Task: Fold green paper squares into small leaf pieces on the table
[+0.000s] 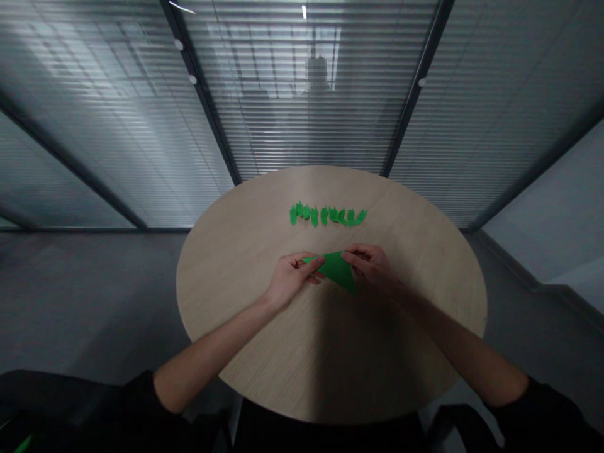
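Together, the left hand and right hand pinch a green paper triangle, smooth and matte, with one sharp tip angled down toward the person. The left fingers close narrowly on one corner, and the right fingers close narrowly on the opposite edge. It sits over a round wooden table, just below a row of small green paper leaves.

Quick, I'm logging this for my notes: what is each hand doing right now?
Left hand: closed, pinching the left corner of the green paper triangle.
Right hand: closed, pinching the right side of the green paper triangle.
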The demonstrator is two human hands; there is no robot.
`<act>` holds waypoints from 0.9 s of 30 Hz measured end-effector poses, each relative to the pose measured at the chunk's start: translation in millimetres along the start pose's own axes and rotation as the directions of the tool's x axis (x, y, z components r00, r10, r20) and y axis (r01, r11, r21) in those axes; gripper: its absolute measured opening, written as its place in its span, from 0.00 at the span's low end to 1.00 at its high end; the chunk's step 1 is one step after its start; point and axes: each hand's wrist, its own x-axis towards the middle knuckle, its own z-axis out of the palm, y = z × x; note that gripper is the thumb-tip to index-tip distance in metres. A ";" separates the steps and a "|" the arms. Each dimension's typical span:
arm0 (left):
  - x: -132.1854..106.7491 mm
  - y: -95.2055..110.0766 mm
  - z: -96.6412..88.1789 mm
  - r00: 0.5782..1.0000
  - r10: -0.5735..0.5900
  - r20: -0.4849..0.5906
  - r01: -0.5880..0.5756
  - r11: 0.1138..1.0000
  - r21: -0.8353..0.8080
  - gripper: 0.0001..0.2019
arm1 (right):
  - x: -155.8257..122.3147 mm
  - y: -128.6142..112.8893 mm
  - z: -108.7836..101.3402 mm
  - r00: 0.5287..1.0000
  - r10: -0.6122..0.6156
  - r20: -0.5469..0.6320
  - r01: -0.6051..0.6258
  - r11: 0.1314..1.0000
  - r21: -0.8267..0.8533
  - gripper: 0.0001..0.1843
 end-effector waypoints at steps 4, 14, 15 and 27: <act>-1.4 1.7 -0.5 1.000 0.004 0.015 -0.003 0.999 -0.035 0.10 | 0.9 1.2 -0.4 1.000 0.012 -0.017 -0.012 1.000 0.016 0.20; -1.0 0.3 -1.5 1.000 0.017 0.012 -0.017 1.000 -0.022 0.14 | 1.9 0.8 -2.3 0.999 0.009 -0.043 -0.009 1.000 0.000 0.20; -1.0 0.4 -1.4 1.000 0.015 0.012 -0.015 1.000 -0.025 0.14 | 1.9 0.3 -2.4 0.999 0.005 -0.042 -0.005 1.000 -0.003 0.20; -0.8 1.6 -1.8 0.999 0.032 -0.002 -0.032 0.998 -0.057 0.15 | 2.9 2.5 -5.2 0.997 0.000 -0.076 0.000 1.000 -0.007 0.21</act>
